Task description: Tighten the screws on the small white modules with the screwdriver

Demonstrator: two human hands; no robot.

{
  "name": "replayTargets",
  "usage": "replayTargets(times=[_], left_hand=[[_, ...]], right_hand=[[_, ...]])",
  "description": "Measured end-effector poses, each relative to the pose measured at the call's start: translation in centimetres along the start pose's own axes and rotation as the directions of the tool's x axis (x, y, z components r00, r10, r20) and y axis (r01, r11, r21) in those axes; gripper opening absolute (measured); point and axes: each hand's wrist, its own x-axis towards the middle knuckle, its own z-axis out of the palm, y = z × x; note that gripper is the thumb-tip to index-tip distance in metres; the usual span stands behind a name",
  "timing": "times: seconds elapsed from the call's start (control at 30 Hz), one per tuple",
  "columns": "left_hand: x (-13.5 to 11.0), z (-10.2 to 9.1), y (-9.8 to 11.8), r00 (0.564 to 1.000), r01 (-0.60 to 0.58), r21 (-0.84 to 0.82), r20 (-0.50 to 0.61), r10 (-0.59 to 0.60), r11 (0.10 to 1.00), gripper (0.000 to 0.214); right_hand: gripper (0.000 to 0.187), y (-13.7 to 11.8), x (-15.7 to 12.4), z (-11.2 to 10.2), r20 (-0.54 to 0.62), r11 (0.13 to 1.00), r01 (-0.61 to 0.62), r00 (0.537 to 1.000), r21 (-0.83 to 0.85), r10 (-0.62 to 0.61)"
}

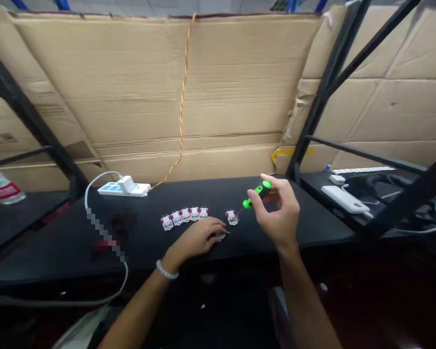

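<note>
My right hand (278,208) grips a green and black screwdriver (257,194) between thumb and fingers. Its thin shaft slants down to the left, and the tip meets a small white and purple part (231,217) on the black table. To the left of that part, my left hand (203,235) rests low over the tabletop with its fingers curled. A small pale piece (221,235) shows at those fingertips; its kind is too small to make out. Several like white and purple parts (185,214) stand in a curved row beyond my left hand.
A white power strip (138,189) with a plugged-in adapter lies at the back left, its white cable (87,194) looping over the table's front edge. Black metal posts (319,97) flank the table (203,190). A cardboard wall (240,87) closes off the back, with a twisted red-yellow wire (182,106) hanging down.
</note>
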Motion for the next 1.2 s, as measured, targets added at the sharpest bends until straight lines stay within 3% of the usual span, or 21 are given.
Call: replayTargets(times=[0.4,0.77,0.87,1.03,1.2], left_hand=[[2.8,-1.0,-0.3,0.987,0.156,0.038,0.044,-0.157,0.987,0.029],[1.4,-1.6,-1.0,0.995,0.097,-0.053,-0.024,-0.098,0.994,0.053],[0.4,-2.7,-2.3,0.988,0.144,0.054,-0.056,-0.141,0.988,0.053],[-1.1,-3.9,-4.8,0.945,0.317,0.283,-0.016,-0.326,0.905,0.053],[-1.2,-3.5,-4.4,0.962,0.269,0.289,-0.026,-0.273,0.919,0.038]], right_hand=[[0.034,0.0,0.5,-0.7,-0.025,1.0,0.001,1.0,-0.002,-0.001],[0.034,0.2,0.5,-0.6,-0.029,1.0,0.006,1.0,-0.002,-0.006],[0.034,0.2,0.5,-0.6,-0.023,1.0,0.002,1.0,0.0,-0.002],[0.034,0.2,0.4,-0.4,-0.018,1.0,0.008,1.0,0.006,-0.008],[0.034,0.1,0.3,-0.2,0.008,1.0,0.011,1.0,0.015,-0.011]])
